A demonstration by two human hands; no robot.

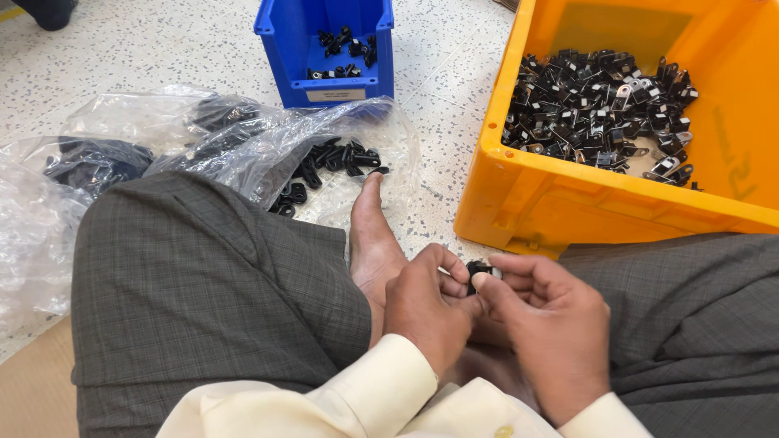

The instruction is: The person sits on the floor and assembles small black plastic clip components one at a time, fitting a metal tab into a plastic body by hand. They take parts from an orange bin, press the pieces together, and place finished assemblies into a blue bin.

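I sit cross-legged on the floor in grey trousers. My left hand and my right hand meet over my lap, both pinching one small black clip part between fingertips and thumbs. Only a bit of the part shows between the fingers. My bare foot lies just left of the hands. An orange crate holding a heap of black and metal clips stands right in front of my right knee.
A blue bin with a few black parts stands further ahead. Clear plastic bags with loose black plastic clips lie crumpled on the speckled floor to the left. A cardboard sheet lies at the bottom left.
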